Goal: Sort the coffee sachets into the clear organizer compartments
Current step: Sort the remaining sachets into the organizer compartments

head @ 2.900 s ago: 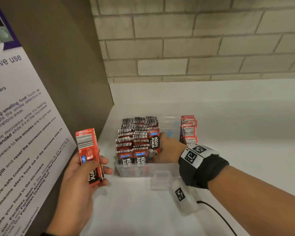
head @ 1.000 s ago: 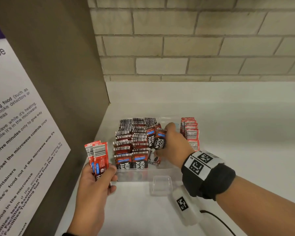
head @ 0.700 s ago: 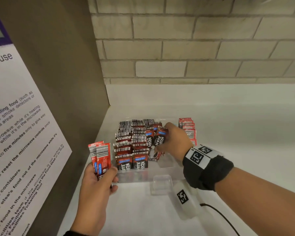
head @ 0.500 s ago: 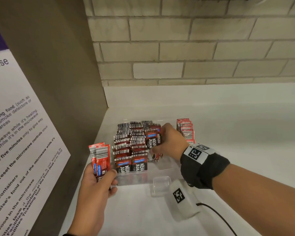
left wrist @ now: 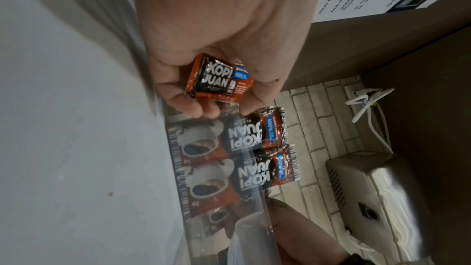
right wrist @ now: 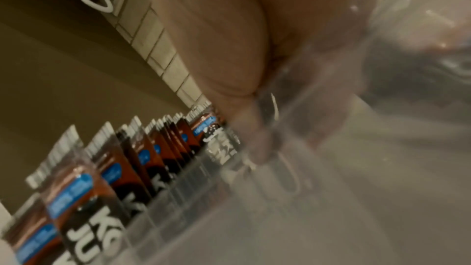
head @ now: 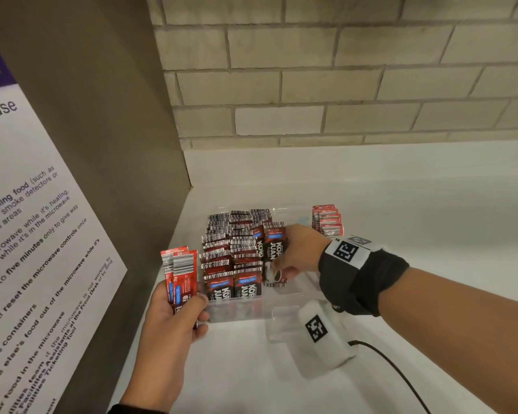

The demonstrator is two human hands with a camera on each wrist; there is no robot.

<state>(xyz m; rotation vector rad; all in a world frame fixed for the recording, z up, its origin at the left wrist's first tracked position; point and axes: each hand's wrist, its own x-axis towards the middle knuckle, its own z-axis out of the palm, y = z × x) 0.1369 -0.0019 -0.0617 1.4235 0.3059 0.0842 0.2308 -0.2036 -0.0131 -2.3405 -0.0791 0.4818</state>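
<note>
Here the clear organizer [head: 253,312] sits on the white counter [head: 401,204], its left rows packed with upright dark sachets [head: 222,255]; a red stack [head: 326,219] stands at its right end. Close on the left rises a brown panel [head: 102,144] bearing a notice [head: 27,234]. The right hand [head: 299,252] reaches inside, fingers pinching one dark sachet [head: 274,249]. The left hand [head: 174,318] grips a red bundle [head: 180,276] beside the organizer's front-left corner.

red-and-black barcoded sachets [head: 234,255], clear organizer [head: 281,306], white counter [head: 401,219], beige brick wall [head: 341,85], black wristband [head: 359,279]
</note>
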